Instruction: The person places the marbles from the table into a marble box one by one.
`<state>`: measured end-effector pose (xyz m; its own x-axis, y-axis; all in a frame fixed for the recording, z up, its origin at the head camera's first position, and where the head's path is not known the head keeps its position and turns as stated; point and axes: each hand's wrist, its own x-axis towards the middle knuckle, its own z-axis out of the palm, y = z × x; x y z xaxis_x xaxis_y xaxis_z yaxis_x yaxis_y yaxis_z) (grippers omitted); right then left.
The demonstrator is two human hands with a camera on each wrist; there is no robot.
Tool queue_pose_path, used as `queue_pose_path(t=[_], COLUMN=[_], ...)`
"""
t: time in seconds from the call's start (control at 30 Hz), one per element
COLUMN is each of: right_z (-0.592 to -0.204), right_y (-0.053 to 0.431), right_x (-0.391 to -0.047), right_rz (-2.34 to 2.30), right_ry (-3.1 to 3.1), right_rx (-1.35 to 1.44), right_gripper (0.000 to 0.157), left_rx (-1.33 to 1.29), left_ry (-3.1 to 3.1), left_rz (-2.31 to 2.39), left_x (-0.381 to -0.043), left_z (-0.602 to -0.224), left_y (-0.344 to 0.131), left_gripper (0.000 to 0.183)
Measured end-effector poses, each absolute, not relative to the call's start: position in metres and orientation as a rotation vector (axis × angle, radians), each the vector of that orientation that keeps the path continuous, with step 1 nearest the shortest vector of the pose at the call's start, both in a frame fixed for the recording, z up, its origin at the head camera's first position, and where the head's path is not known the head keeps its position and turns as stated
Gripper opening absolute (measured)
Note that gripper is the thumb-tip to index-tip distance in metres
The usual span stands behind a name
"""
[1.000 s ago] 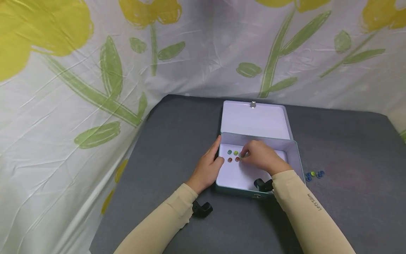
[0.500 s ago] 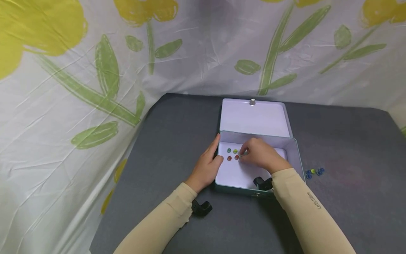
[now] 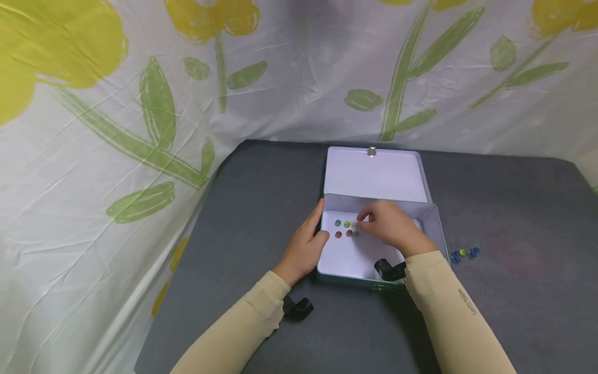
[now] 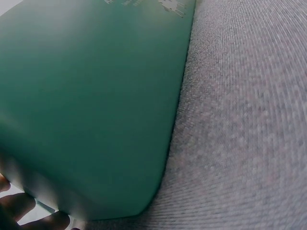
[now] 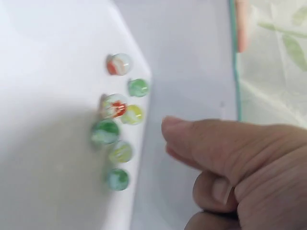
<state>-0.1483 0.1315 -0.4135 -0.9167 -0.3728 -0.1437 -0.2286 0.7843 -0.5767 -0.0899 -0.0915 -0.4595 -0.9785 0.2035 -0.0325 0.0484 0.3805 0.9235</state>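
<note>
A metal box (image 3: 345, 259) with a white inside and green outside lies with its lid (image 3: 376, 174) folded back. My left hand (image 3: 301, 252) grips the box's left wall, thumb over the rim and fingers along the outside. Several glass marbles sit in two rows on the box floor, among them a green marble (image 3: 338, 223), a yellow marble (image 3: 347, 224) and a red-and-white marble (image 5: 119, 64). My right hand (image 3: 390, 226) hovers just right of a green marble (image 3: 356, 234), thumb and forefinger tips slightly apart and nothing between them. In the head view it hides other marbles.
Several blue marbles (image 3: 473, 253) and a yellow marble (image 3: 463, 253) lie on the dark grey table (image 3: 518, 218) right of the box. A flower-printed white curtain (image 3: 299, 78) hangs behind and to the left.
My right hand has let go of the green marble beside the red one and moved slightly up and right, leaving that marble in view. The left hand keeps its hold on the box.
</note>
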Motion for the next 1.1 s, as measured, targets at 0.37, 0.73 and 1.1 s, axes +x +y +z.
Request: queue_pose_path(t=[0.37,0.73,1.1], right_z=[-0.399,-0.384,-0.367], right_y=[0.142,0.151,0.184], right_x=[-0.137,-0.129,-0.125], right_rz=[-0.857,-0.919,-0.948], right_ry=[2.826,2.869,2.886], right_rx=[-0.424,-0.408,-0.32], right_gripper=[0.014,0.023,0.029], left_rx=[0.259,0.259,0.227], left_ry=[2.488,2.481,2.489], left_rz=[1.657,1.677,1.675], left_x=[-0.089,-0.089,-0.088], left_z=[-0.46,-0.459,-0.459], left_y=[-0.089,-0.089,-0.09], left_gripper=[0.071,0.071,0.072])
